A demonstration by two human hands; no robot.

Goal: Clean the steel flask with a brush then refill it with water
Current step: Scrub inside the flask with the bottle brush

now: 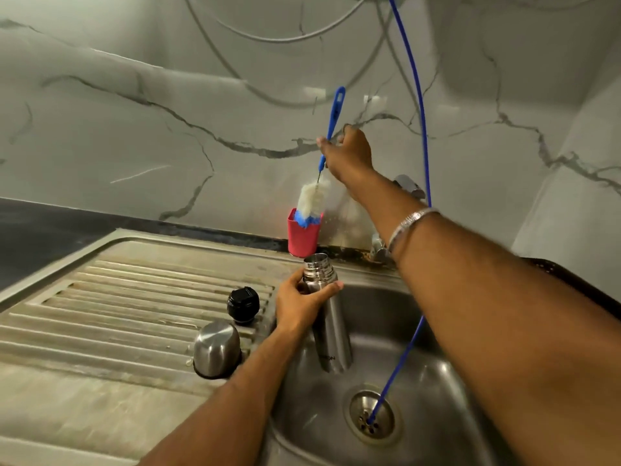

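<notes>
Gripping the steel flask (331, 317) round its neck, the left hand (299, 306) holds it upright over the sink basin (437, 381), thumb and fingers wrapped on the shoulder just below the threads. Flask is brushed steel w/ a polished, ridged threaded neck, mouth open, no lid on; small dark lettering near its base, too small to read. Body narrow and straight-sided, base hanging clear above the drain (371, 419).

Right hand (349, 151) is up near the marble-look wall, fingers pinched on the blue handle of the bottle brush (331, 136). Brush hangs tilted; white bristle head w/ blue tip sits in the mouth of a red cup (303, 237) at the back of the sink edge. Silver bangle (408, 223) on the right wrist.

On the ribbed drainboard (134, 297), left of the flask: black stopper (243, 304) and steel cap (216, 349), dome up, near each other but apart. Thin blue tube (424, 146) runs down into the drain.
</notes>
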